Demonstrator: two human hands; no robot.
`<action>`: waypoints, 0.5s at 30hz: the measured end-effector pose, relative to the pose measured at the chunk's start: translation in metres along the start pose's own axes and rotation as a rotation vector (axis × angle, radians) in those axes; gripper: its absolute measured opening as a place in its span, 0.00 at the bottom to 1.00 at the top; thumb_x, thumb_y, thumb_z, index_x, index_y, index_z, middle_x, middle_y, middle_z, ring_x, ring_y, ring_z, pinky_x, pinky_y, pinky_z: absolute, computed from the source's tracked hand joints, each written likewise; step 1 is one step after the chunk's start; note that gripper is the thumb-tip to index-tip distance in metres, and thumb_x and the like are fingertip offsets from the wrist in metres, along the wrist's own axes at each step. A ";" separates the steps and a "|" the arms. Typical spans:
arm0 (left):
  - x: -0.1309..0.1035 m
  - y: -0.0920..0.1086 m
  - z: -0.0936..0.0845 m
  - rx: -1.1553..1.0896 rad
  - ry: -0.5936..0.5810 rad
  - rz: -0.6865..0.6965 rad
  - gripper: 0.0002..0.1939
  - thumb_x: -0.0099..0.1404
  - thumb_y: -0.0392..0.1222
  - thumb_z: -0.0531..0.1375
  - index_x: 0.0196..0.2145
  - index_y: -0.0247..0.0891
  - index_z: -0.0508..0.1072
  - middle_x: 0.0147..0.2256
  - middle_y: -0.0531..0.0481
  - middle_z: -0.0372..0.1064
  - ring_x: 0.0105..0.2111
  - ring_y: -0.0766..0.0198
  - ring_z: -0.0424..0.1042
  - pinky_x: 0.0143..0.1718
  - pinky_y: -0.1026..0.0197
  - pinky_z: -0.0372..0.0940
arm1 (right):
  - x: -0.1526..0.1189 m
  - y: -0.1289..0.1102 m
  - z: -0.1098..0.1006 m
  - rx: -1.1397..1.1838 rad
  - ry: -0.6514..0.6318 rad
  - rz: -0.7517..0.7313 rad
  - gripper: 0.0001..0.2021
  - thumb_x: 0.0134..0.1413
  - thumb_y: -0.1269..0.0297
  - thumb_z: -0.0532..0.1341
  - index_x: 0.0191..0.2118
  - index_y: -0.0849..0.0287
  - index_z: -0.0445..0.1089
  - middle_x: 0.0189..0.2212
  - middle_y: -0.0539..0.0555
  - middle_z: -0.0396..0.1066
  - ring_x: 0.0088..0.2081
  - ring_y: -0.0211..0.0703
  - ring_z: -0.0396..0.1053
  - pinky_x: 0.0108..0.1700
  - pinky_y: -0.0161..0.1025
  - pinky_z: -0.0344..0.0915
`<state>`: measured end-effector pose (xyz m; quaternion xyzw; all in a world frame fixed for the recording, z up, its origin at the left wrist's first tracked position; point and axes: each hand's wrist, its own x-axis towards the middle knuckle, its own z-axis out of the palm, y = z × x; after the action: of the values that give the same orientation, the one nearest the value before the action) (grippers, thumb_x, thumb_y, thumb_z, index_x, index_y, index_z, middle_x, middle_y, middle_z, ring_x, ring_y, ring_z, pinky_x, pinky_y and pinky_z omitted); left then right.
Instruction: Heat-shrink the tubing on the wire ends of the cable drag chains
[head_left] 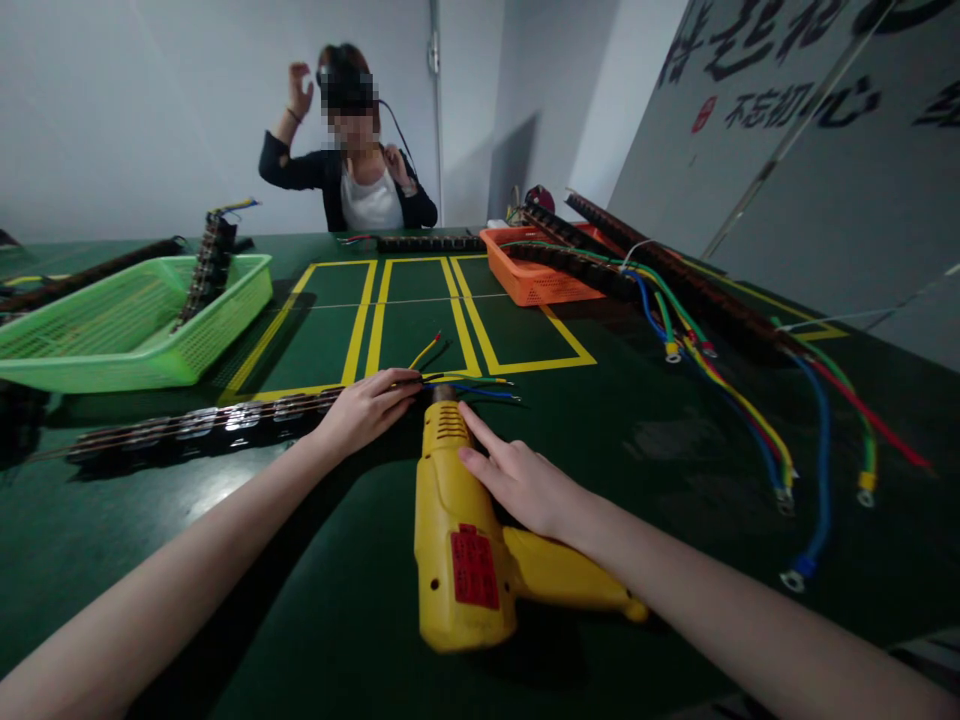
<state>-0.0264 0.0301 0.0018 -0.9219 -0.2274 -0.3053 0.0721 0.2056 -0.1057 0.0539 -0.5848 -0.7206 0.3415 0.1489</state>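
A yellow heat gun [457, 520] with a red label lies on its side on the green table, its nozzle pointing away from me. My right hand [525, 485] grips its front part, the index finger stretched along the barrel by the vents. My left hand [375, 408] is closed over the end of a black cable drag chain [217, 428], where its wires [469, 380] come out. Those blue, yellow and green wires, some tipped with terminals, run just past the nozzle. The fingertips of my left hand partly hide the wires.
A green plastic basket [172, 360] stands at the left with a cable chain [210, 265] leaning in it. At the right, an orange basket [555, 290] bears more chains, with lugged cables [821, 460] hanging out. Yellow tape [525, 368] marks the table. Across it sits a person [371, 200] wearing a headset.
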 end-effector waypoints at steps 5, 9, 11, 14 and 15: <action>0.002 0.001 -0.003 0.112 0.013 0.010 0.13 0.69 0.40 0.53 0.48 0.38 0.72 0.47 0.45 0.71 0.46 0.59 0.70 0.50 0.54 0.65 | -0.007 0.016 -0.008 0.018 0.016 0.047 0.34 0.63 0.41 0.41 0.69 0.50 0.34 0.42 0.60 0.75 0.39 0.55 0.74 0.41 0.48 0.64; 0.003 0.003 -0.005 0.157 0.035 -0.063 0.11 0.68 0.40 0.53 0.44 0.38 0.71 0.44 0.46 0.72 0.44 0.60 0.70 0.50 0.54 0.62 | -0.016 0.033 -0.012 0.027 0.055 0.078 0.35 0.63 0.39 0.39 0.69 0.48 0.35 0.46 0.59 0.73 0.44 0.55 0.73 0.44 0.50 0.64; 0.003 0.003 -0.006 0.165 0.034 -0.089 0.09 0.68 0.40 0.52 0.42 0.39 0.71 0.44 0.47 0.72 0.43 0.60 0.70 0.49 0.54 0.62 | -0.022 0.040 -0.015 0.031 0.072 0.093 0.35 0.62 0.38 0.39 0.69 0.48 0.35 0.49 0.60 0.71 0.47 0.56 0.71 0.46 0.50 0.63; 0.003 0.004 -0.006 0.153 -0.002 -0.106 0.10 0.69 0.40 0.50 0.42 0.38 0.69 0.44 0.46 0.70 0.43 0.60 0.70 0.47 0.54 0.62 | -0.030 0.045 -0.019 0.044 0.088 0.124 0.35 0.62 0.38 0.39 0.69 0.49 0.35 0.49 0.61 0.70 0.50 0.56 0.69 0.48 0.51 0.62; 0.003 0.005 -0.006 0.134 -0.021 -0.112 0.10 0.69 0.40 0.50 0.42 0.38 0.69 0.45 0.46 0.70 0.43 0.60 0.70 0.46 0.55 0.63 | -0.032 0.046 -0.020 0.049 0.089 0.136 0.35 0.62 0.39 0.39 0.69 0.50 0.34 0.49 0.60 0.71 0.51 0.56 0.69 0.49 0.51 0.62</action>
<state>-0.0255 0.0255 0.0088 -0.9040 -0.2993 -0.2833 0.1138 0.2608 -0.1258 0.0440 -0.6432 -0.6633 0.3420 0.1713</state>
